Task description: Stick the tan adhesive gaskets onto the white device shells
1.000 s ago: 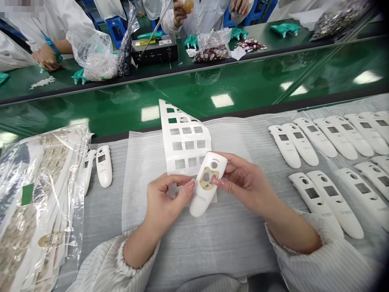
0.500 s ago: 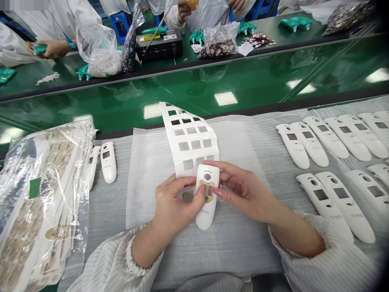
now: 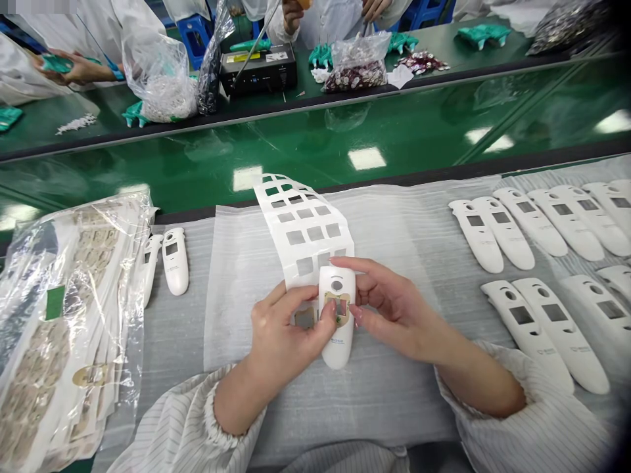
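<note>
A white thermometer shell with a round hole and a rectangular window is held upright between my two hands. Over its window lies a tan sticker with a small green mark. My left hand grips the shell's left side, its thumb pressing on the sticker. The same hand also has a white backing sheet with rows of square cut-outs, which curls up behind the shell. My right hand pinches the shell's right side, index finger along the top and thumb by the sticker's edge.
Rows of similar shells lie at right, and two shells at left. A clear bag of sticker sheets covers the far left. Foam sheeting lines the table. Beyond the green partition, co-workers handle green parts.
The shell has shifted slightly and stands straighter. My right thumb has moved from over the window to the shell's right edge. The backing sheet's top has curled lower and leftward.
</note>
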### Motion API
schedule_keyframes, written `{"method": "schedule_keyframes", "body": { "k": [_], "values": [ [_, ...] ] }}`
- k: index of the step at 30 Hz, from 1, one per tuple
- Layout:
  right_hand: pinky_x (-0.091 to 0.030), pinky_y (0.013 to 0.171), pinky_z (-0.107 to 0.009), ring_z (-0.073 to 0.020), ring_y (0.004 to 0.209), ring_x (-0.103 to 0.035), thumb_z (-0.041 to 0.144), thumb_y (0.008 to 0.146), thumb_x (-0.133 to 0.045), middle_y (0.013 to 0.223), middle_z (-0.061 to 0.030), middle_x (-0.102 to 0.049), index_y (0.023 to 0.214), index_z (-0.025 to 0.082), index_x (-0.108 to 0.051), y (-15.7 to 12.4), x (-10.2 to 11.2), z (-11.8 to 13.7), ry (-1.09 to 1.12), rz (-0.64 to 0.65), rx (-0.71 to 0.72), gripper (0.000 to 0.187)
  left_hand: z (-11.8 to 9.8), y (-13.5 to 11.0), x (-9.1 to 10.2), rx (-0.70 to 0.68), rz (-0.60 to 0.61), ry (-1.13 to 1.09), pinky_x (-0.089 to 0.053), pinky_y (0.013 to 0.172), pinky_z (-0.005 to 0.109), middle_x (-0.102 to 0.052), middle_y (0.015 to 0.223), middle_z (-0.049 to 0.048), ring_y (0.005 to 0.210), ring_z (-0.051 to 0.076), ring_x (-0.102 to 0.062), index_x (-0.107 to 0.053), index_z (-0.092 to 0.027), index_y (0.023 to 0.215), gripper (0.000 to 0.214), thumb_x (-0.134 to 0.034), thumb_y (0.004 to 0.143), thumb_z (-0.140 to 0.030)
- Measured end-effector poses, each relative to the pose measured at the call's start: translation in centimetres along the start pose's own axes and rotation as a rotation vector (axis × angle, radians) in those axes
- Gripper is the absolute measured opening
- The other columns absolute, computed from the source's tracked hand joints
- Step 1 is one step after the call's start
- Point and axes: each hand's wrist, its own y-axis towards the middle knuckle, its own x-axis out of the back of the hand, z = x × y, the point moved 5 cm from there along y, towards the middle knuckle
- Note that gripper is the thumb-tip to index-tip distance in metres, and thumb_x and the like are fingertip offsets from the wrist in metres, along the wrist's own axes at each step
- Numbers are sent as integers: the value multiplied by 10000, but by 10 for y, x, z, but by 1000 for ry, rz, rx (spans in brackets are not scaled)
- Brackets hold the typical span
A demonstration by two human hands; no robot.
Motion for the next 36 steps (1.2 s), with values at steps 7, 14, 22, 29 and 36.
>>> {"method": "schedule_keyframes", "body": {
  "k": [7,14,22,29,36],
  "values": [
    [-497,646,-251,-108,682,-548,161,900,-562,777,29,-573,1391,290,-428,0,-2,0,-34,-31,-20,525,1,-3,-2,-17,14,9,-492,508,172,-694,692,16,570,82,-614,-700,-131,791,51,-705,756,-167],
    [-532,674,-289,-137,725,-594,163,877,-558,818,11,-578,1406,273,-408,1,-4,-5,-45,-26,-69,561,1,-5,-2,-36,29,35,-491,506,175,-679,704,4,559,78,-602,-693,-142,830,60,-682,772,-149],
    [-525,654,-291,-151,751,-595,173,897,-527,875,-10,-593,1422,289,-364,2,-5,-9,-101,0,-93,562,-2,-6,-2,-69,10,79,-474,485,170,-667,677,1,527,75,-586,-688,-144,812,52,-684,761,-137],
    [-501,611,-258,-129,708,-581,205,952,-443,853,-4,-583,1372,239,-374,3,-6,-10,-142,22,-55,427,-3,-7,-1,-88,-8,92,-475,484,165,-665,666,-6,515,69,-581,-681,-148,809,64,-687,748,-129],
    [-517,698,-293,-134,727,-582,202,989,-332,857,-7,-608,1393,240,-385,2,-1,-8,-145,7,-38,410,0,-5,-2,-51,2,80,-478,478,172,-669,639,-13,522,80,-588,-686,-164,780,41,-676,745,-144]
  ]
}}
